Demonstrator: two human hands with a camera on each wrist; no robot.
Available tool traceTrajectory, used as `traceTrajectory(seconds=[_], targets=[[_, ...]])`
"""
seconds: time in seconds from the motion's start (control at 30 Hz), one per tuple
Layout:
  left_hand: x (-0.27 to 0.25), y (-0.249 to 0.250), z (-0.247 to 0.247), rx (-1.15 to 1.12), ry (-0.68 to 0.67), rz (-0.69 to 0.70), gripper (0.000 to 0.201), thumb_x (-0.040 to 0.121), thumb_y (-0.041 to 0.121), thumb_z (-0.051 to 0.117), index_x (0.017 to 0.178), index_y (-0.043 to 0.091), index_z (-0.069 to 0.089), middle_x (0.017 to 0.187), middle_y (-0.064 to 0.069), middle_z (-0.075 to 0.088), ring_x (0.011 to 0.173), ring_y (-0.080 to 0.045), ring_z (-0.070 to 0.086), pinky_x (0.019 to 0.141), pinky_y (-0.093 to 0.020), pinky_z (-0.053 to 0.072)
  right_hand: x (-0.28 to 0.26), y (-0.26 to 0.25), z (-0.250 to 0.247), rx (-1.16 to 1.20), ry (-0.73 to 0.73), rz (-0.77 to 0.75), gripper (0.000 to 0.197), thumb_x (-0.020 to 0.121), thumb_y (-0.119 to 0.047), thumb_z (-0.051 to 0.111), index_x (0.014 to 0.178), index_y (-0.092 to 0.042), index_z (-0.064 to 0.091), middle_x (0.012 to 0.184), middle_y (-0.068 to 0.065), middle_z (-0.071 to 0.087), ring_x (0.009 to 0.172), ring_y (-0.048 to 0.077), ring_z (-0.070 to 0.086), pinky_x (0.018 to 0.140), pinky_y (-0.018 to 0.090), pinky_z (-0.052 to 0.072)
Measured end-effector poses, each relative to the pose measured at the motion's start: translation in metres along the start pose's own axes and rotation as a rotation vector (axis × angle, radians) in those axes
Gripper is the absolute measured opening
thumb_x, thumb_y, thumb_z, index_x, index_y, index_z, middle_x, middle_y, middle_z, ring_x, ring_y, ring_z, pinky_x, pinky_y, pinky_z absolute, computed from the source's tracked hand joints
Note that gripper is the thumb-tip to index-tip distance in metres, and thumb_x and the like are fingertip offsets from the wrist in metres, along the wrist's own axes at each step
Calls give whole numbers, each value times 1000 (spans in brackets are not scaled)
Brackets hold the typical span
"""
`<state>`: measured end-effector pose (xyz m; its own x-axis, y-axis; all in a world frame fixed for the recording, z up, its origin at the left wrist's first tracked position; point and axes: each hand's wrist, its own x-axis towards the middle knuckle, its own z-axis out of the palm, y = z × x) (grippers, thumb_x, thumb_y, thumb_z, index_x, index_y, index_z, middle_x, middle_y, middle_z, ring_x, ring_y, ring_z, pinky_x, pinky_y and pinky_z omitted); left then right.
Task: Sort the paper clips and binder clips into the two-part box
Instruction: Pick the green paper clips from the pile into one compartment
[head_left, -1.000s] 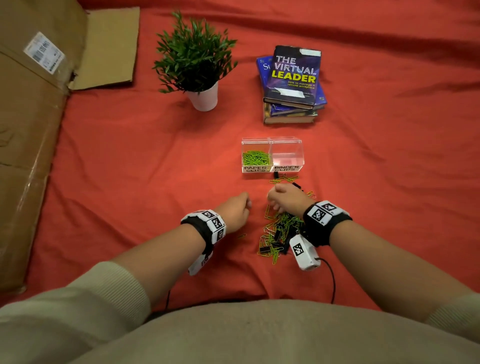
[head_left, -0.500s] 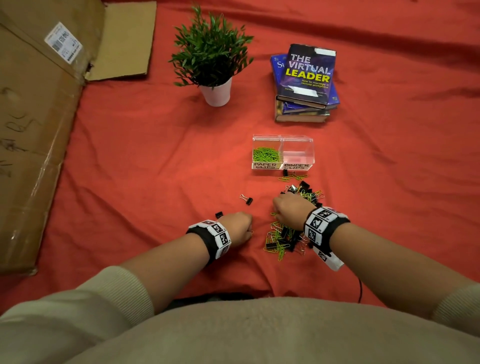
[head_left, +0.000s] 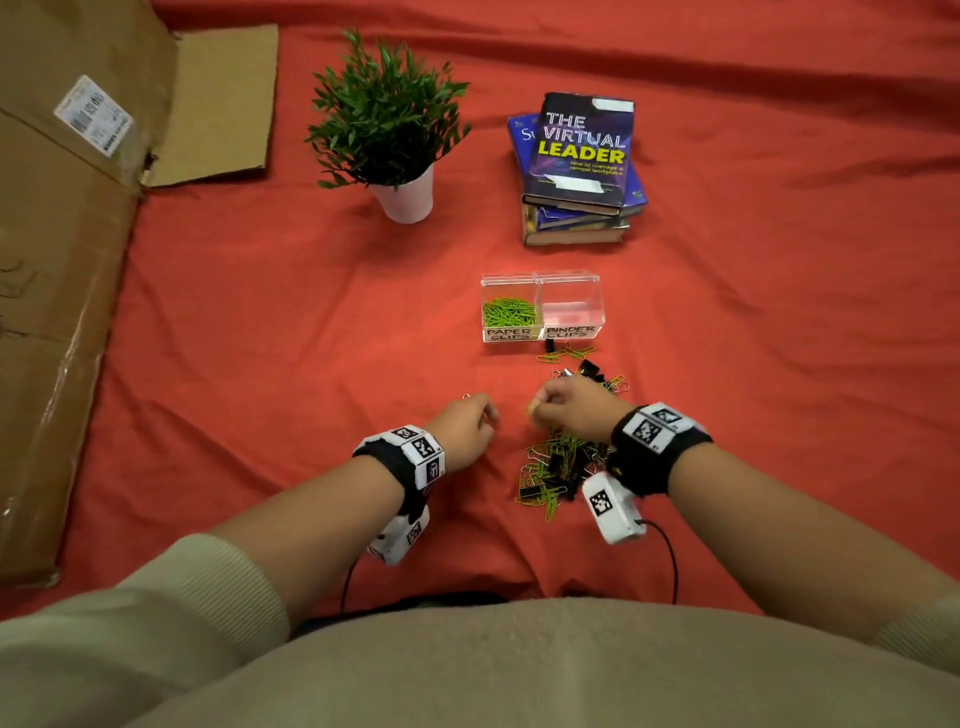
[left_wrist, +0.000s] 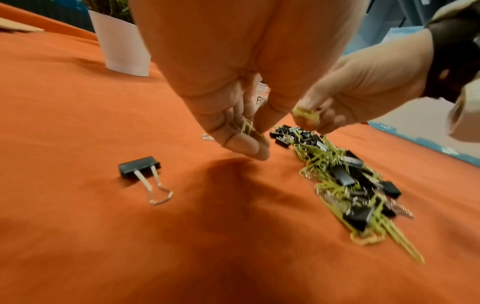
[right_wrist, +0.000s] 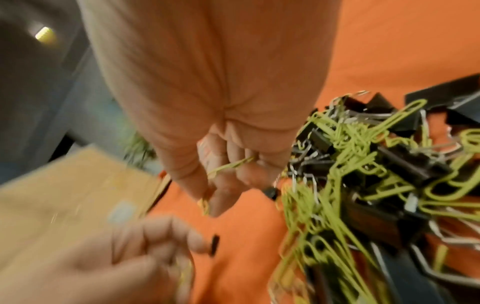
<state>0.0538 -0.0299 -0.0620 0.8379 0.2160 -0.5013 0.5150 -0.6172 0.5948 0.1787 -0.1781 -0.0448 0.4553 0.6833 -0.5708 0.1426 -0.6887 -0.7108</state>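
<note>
The clear two-part box (head_left: 540, 332) stands on the red cloth; its PAPER CLIPS side holds green paper clips (head_left: 510, 313) and its BINDER CLIPS side (head_left: 571, 312) looks bare. A mixed pile of green paper clips and black binder clips (head_left: 558, 462) lies below my right wrist. My left hand (head_left: 488, 415) pinches a few paper clips (left_wrist: 248, 127) just left of the pile (left_wrist: 345, 181). My right hand (head_left: 535, 410) curls its fingers round a bunch of paper clips (right_wrist: 228, 166) above the pile (right_wrist: 363, 164). One binder clip (left_wrist: 140, 166) lies alone left of my left hand.
More loose clips (head_left: 582, 366) lie between the box and my right hand. A potted plant (head_left: 400, 192) and a stack of books (head_left: 576, 171) stand behind the box. Flattened cardboard (head_left: 62, 291) covers the left edge of the cloth.
Both hands have moved a short way from the near part of the pile toward the box. In the head view my left hand now covers the lone binder clip.
</note>
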Motion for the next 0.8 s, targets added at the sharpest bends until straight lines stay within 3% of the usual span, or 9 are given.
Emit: traceTrajectory(seconds=[0.07,0.2,0.27,0.37,0.47,0.53,0.6,0.7,0.8], targets=[[6,5,1,-67,-15,-22,23,89,3,44,105,7,59,103,-16,67,93,-32,63,70,-23,39,-6,-1,-16,290,-20,41,9,88,-8,59,86,-3,66,75,3,65,59,10,50,55,22,42],[14,20,7,-109,-51,-56,24,90,3,39,101,9,61,104,-15,69,95,-32,63,75,-26,44,-18,8,-42,694,-90,87,15,91,-3,52,99,1,64,79,3,61,61,9,48,53,18,40],[14,28,14,-81,-64,-45,22,92,8,41,101,6,61,103,-15,68,96,-31,62,77,-29,46,-23,13,-48,788,-104,106,18,93,-3,45,98,-3,62,76,3,56,63,11,46,55,20,41],[11,35,28,38,-94,11,14,92,19,49,95,9,58,95,-13,67,90,-30,62,73,-32,46,-27,20,-49,871,-112,139,24,87,-1,32,82,-9,54,73,4,49,63,15,43,58,25,39],[9,35,42,164,-159,112,19,86,31,62,93,15,53,91,-7,64,86,-26,60,70,-30,42,-29,22,-48,853,-158,146,22,85,-7,32,77,-9,52,69,4,50,60,16,45,56,26,38],[8,36,49,226,-161,145,30,83,39,66,96,16,52,94,-5,63,85,-24,59,70,-31,43,-27,20,-46,703,-145,165,22,92,-13,38,77,-9,53,67,4,51,57,15,46,54,26,36],[8,37,53,259,-133,138,35,81,43,67,98,16,52,96,-4,62,85,-23,58,68,-32,43,-23,19,-43,331,-56,163,19,93,-18,46,81,-8,57,66,2,52,56,15,46,52,26,36],[7,38,56,281,-83,134,31,83,37,65,101,15,53,101,-6,63,92,-26,60,71,-33,44,-17,21,-35,-233,26,37,12,89,-21,56,97,-14,61,70,-4,54,58,12,47,53,24,38],[8,35,48,270,-14,123,26,85,30,60,102,13,52,104,-9,62,96,-29,59,76,-35,46,-16,24,-27,-528,-42,-83,35,85,-21,59,119,-23,52,70,-10,50,60,7,48,54,24,39]])
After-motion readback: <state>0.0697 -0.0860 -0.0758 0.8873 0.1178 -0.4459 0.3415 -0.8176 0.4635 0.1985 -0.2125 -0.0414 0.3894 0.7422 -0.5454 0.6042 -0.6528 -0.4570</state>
